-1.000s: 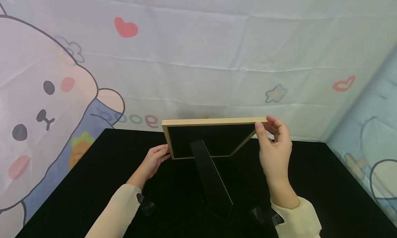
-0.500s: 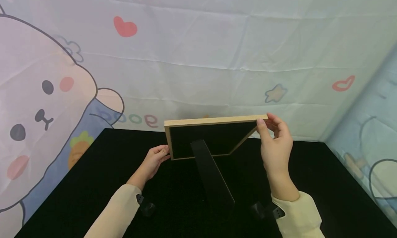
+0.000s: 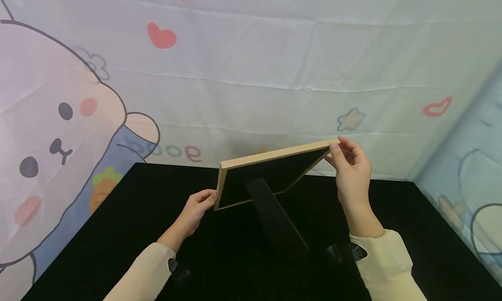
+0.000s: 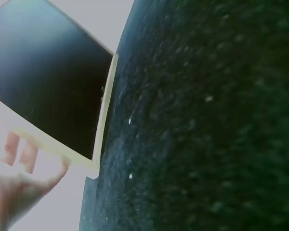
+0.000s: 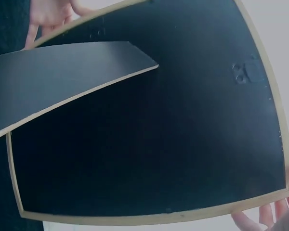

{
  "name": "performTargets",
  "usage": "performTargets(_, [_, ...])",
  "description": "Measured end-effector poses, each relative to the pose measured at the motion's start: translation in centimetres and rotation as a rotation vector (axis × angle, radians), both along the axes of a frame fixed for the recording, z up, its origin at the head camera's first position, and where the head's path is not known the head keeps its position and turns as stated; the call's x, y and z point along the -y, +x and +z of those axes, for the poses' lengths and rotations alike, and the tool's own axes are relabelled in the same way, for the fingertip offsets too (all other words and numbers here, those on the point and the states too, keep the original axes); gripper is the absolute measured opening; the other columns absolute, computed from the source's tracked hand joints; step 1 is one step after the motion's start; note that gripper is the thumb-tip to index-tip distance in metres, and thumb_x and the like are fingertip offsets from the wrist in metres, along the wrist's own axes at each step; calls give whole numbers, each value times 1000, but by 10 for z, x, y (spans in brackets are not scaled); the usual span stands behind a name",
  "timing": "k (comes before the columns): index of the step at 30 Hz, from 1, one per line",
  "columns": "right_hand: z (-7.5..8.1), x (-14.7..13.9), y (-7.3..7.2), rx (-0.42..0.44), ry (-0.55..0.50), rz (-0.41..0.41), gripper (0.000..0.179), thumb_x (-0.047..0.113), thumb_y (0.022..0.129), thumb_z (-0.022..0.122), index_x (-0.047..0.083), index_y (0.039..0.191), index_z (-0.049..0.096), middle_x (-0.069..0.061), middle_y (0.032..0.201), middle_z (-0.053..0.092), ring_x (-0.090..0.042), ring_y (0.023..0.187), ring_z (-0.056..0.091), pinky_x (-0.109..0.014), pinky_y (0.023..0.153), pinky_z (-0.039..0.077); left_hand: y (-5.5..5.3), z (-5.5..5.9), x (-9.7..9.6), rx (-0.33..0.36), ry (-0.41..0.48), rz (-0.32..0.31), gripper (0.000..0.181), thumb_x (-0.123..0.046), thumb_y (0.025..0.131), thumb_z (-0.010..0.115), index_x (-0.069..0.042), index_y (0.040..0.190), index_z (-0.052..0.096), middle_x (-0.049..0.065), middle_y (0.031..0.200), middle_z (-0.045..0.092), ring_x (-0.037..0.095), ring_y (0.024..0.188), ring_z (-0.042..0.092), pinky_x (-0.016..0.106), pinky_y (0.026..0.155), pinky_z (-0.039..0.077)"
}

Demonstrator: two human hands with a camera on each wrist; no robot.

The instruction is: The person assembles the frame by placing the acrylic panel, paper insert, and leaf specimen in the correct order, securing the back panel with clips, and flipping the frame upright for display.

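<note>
A picture frame [image 3: 280, 153] with a light wooden border and a black back is held up over the black table, its back facing me. Its easel leg [image 3: 274, 216] slants out toward me and down to the right. My left hand [image 3: 192, 211] pinches the left edge near the lower corner. At the upper right corner, my right hand [image 3: 353, 174] grips the border between thumb and fingers. The frame is tilted, with its right end higher than its left. In the right wrist view, a small metal fitting [image 5: 245, 72] shows on the black backing [image 5: 149, 144]. The frame's front is hidden.
A black cloth-covered table [image 3: 164, 187] lies beneath. Behind it hangs a pale curtain [image 3: 255, 65] printed with a cartoon bear [image 3: 47, 126], hearts and a star. A dark wrist camera [image 3: 358, 251] sits on the right sleeve.
The frame has tilted and turned: its right end rose with my right hand, while its left end shifted right and lower. The easel leg swung slightly right.
</note>
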State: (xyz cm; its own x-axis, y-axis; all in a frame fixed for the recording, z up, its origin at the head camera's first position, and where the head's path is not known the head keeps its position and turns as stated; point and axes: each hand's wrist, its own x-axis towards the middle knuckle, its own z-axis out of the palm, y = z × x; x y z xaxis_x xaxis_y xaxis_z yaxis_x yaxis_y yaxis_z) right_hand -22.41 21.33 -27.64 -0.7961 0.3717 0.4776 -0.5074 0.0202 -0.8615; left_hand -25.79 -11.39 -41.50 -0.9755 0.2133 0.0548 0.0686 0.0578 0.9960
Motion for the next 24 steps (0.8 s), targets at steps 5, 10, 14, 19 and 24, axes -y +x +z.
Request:
performTargets(5, [0,-2,-11,-4,-36,44,23,11,96,58,2,117,58,-2,104,52,-15,96,53,-21,79,54,11,0,-2,-15,-35,26,33,-20,100,49,7,118,57,24,130,52,37,125,46,58,108,29])
performTargets(10, [1,-4,-20,7,-85,94,17,10,96,57,7,113,58,-4,105,50,-15,97,54,-23,79,55,24,2,-7,-35,-74,70,29,-21,98,53,3,113,59,19,125,55,33,118,52,52,101,39])
performTargets(14, [2,-6,-26,18,-100,132,17,10,97,56,7,113,58,-4,105,50,-14,96,55,-24,79,55,33,2,-12,-86,-92,111,24,-20,98,55,0,108,62,14,117,59,25,109,54,40,93,45])
performTargets(19, [4,-9,-33,32,-96,180,20,12,97,56,4,116,57,-5,106,50,-15,98,58,-26,81,55,44,2,-19,-142,-86,137,19,-17,97,57,0,103,64,11,107,61,17,98,56,32,86,45])
performTargets(24, [5,-11,-44,27,-124,251,14,13,97,57,7,110,60,-5,105,52,-15,96,59,-27,79,56,60,4,-27,-139,-78,150,14,-16,95,60,-4,100,64,10,104,60,17,94,58,32,85,47])
